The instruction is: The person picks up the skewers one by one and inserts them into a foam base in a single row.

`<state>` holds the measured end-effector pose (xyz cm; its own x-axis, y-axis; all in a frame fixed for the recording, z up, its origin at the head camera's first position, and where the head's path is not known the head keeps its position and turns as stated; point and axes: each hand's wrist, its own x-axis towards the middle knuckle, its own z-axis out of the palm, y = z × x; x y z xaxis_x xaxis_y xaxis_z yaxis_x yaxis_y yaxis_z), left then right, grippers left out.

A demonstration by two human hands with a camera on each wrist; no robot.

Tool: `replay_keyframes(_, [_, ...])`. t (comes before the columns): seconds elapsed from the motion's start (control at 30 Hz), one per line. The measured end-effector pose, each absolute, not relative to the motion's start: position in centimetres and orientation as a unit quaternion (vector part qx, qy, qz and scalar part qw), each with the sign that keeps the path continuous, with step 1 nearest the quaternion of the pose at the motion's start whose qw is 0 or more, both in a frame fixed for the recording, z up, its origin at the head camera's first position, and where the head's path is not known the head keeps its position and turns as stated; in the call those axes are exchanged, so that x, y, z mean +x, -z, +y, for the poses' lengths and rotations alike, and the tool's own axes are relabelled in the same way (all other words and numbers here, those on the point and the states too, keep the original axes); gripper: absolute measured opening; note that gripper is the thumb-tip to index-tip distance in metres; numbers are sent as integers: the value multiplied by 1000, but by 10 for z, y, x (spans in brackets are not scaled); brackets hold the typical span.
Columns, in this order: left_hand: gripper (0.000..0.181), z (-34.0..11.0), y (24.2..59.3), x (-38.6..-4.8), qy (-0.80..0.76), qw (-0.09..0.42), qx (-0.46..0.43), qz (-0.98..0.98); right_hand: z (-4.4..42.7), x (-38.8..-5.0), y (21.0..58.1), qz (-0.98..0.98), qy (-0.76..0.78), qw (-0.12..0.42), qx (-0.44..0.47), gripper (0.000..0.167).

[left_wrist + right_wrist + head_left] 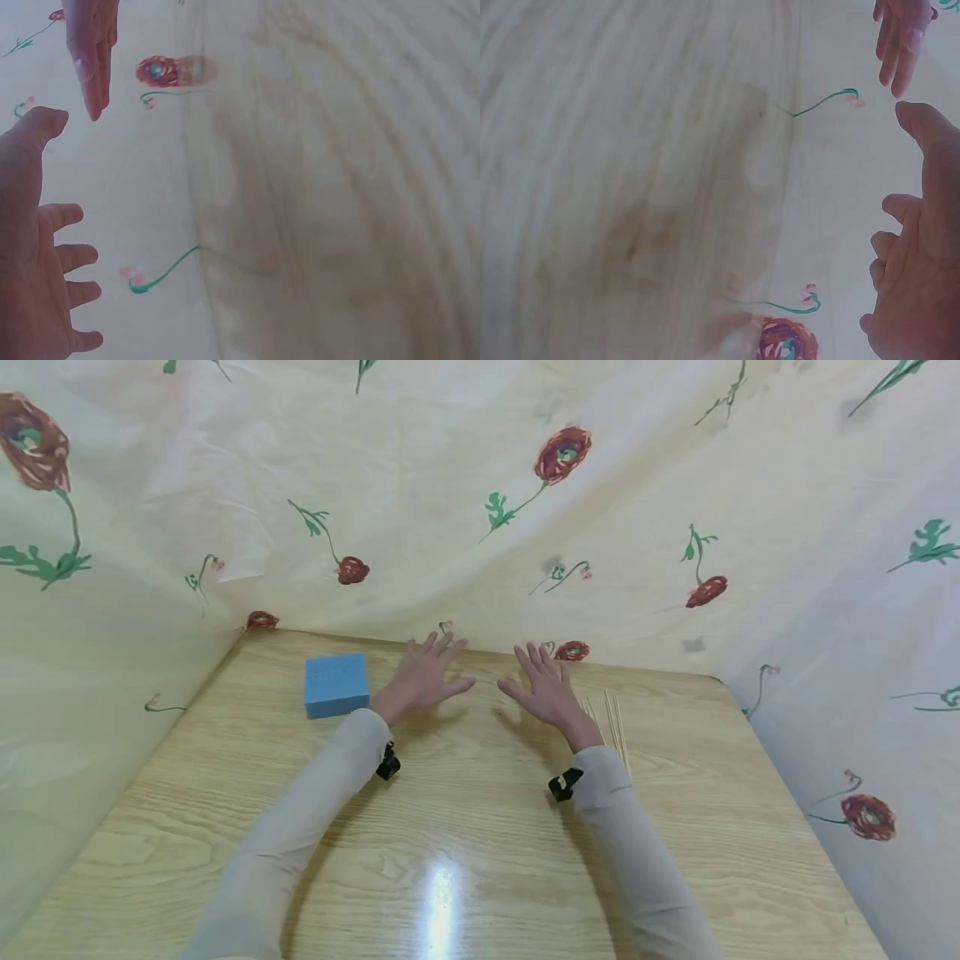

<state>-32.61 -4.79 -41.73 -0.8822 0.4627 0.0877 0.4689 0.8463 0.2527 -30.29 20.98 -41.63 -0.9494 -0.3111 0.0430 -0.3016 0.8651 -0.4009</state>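
Both hands are held out over the far part of the wooden table, fingers spread, holding nothing. In the head view the left hand [423, 678] is just right of a blue box [336, 685]. The right hand [547, 695] is beside several thin sticks [617, 727], its wrist and sleeve hiding part of them. A gap separates the two hands. The left wrist view shows the left hand [37, 255] at the left edge; the right wrist view has the right hand [922, 247] at the right edge.
The wooden table [465, 827] meets a flower-printed cloth [420, 485] along its back edge and at both sides. A small black device [387, 762] sits on the left wrist and another [564, 784] on the right wrist. Light reflects off the near tabletop.
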Motion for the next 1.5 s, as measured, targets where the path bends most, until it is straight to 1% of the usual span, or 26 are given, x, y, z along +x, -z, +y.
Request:
replay_keyframes(0.33, [84,-80,397,-326,166,36,-245,-954,213,-309,402,964,200,0,-176,85])
replay_keyframes(0.43, [85,-94,392,-325,161,38,-240,-957,217,-312,395,963,199,-4,-184,85])
replay_keyframes(0.63, [85,-126,381,-320,206,32,-227,-951,228,-312,375,960,199,-17,-194,84])
replay_keyframes(0.83, [88,-160,388,-322,259,16,-217,-941,246,-309,361,958,219,-18,-185,80])
replay_keyframes(1.03, [94,-192,397,-321,294,1,-196,-935,264,-303,357,953,238,-21,-185,78])
replay_keyframes(1.27, [96,-217,401,-315,314,-15,-181,-932,286,-294,363,951,248,-21,-183,72])
replay_keyframes(1.5, [101,-235,407,-306,313,-22,-174,-933,306,-284,372,957,231,-12,-175,73])
